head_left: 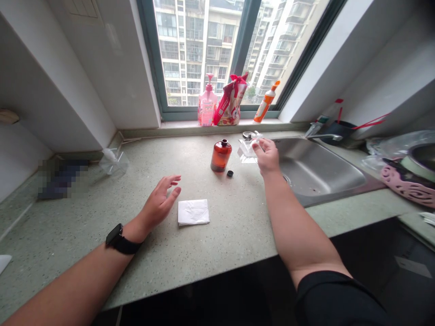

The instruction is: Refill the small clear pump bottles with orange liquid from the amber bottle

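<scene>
Landmark: amber see-through bottle, upright on the speckled pale-green countertop, neck uncovered, neither hand on it.
Cap: small round black cap, off, just beside the bottle's base on its near right side.
Right hand: my right hand is right of the bottle, thumb and fingers clamped on the upper part of a white-and-clear packet-like thing. Too blurred to say what it is, or if it touches the counter.
Left hand: my left hand is left of the bottle and nearer me; thumb and fingers apart, nothing between them. Can't tell if its edge rests on the counter.
Tissue: flat folded white paper tissue, nearer me than the bottle and slightly left, by my left hand.
Sink: stainless-steel sink, right of the bottle, past my right hand.
Step in hand: my read, one-handed handling of the packet; left free.
Next move: calls for a light pinch, clear of the bottle; a knock could spill it.
</scene>
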`<move>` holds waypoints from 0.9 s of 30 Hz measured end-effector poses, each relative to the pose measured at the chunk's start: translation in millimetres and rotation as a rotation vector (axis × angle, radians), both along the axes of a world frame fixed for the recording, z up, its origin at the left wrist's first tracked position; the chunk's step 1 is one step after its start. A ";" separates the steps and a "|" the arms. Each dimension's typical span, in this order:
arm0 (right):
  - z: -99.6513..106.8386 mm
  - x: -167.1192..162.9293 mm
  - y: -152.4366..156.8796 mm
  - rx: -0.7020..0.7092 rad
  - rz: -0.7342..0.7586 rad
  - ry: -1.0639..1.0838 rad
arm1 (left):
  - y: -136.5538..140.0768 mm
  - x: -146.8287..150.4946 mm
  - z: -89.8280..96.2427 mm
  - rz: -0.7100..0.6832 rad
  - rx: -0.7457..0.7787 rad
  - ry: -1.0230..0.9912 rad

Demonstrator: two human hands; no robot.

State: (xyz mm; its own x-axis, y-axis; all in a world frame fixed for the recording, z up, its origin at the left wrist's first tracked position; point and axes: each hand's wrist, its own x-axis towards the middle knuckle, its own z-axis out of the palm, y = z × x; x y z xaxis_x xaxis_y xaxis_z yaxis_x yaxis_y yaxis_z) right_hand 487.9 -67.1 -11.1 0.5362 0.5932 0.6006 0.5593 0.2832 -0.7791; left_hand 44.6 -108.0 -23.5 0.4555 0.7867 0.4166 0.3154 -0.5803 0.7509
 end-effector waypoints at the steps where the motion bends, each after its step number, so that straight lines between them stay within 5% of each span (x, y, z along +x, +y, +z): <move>1: -6.4 -0.2 4.7 -0.021 0.006 0.010 | -0.2 0.0 0.7 0.002 0.002 -0.003; 7: -30.8 -7.6 26.4 -0.095 0.037 0.007 | -4.4 0.0 7.1 -0.010 0.023 -0.010; 16: -41.4 -5.2 34.4 -0.159 0.026 -0.007 | -4.5 1.3 6.0 -0.030 0.035 -0.005; 24: -32.3 -9.8 21.0 -0.198 -0.010 0.043 | -4.3 -1.4 8.8 -0.026 0.093 0.003; 27: -17.6 -9.7 10.1 -0.048 -0.127 0.044 | -2.8 -3.3 9.8 -0.007 0.119 0.001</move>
State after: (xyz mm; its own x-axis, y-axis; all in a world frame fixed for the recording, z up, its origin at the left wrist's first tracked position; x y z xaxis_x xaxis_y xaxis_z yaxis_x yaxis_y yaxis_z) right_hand 478.2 -57.1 -28.6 0.6337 0.5467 0.5473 0.5535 0.1739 -0.8145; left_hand 41.3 -110.8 -13.6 0.4607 0.7290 0.5063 0.3117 -0.6670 0.6767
